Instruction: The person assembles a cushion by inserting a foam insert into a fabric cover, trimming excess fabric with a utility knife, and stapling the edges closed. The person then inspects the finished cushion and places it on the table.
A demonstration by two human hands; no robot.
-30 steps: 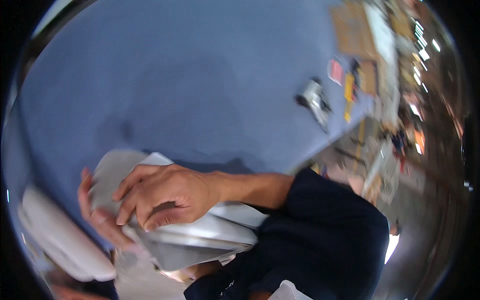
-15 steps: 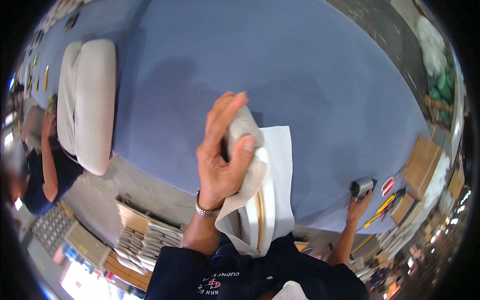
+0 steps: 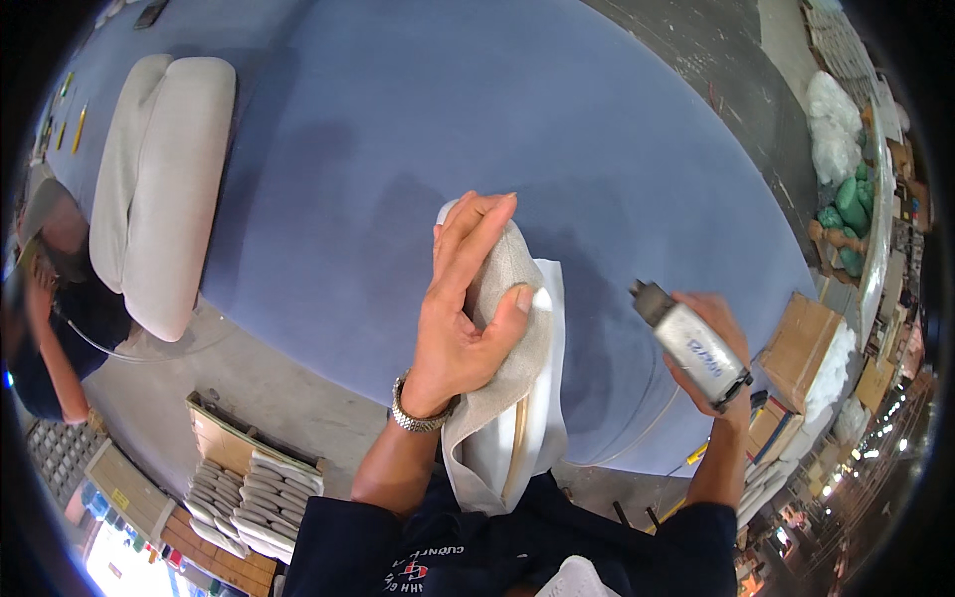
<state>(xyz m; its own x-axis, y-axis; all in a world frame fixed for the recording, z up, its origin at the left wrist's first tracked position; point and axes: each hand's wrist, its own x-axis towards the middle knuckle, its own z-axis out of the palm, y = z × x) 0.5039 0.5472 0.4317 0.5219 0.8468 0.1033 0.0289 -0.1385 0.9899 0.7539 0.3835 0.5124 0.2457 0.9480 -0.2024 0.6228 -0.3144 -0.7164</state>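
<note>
My left hand (image 3: 460, 323), a metal-link watch at its wrist, is wrapped around the upper end of a padded piece covered in beige fabric (image 3: 515, 284). Its thumb presses on the fabric's near face. Lower down, the fabric flares open over a white inner layer (image 3: 547, 398) and a tan strip (image 3: 519, 438), close against my body. Off to the right, above the table, my right hand (image 3: 731, 323) grips a silver pneumatic staple gun (image 3: 699, 350), its dark nose pointing up and left. A thin hose runs near it. The gun is apart from the padded piece.
A blue-covered table (image 3: 477, 109) spreads ahead. A grey cushion (image 3: 184, 189) lies at its left, with another person (image 3: 65, 308) beside it. Stacked grey pads (image 3: 264, 502) stand at lower left. Cardboard boxes (image 3: 801, 338) and a yellow-handled tool (image 3: 696, 454) are on the right.
My right hand has lifted the staple gun off the table's right side and brought it up and inward. My left hand has shifted slightly right with the padded piece.
</note>
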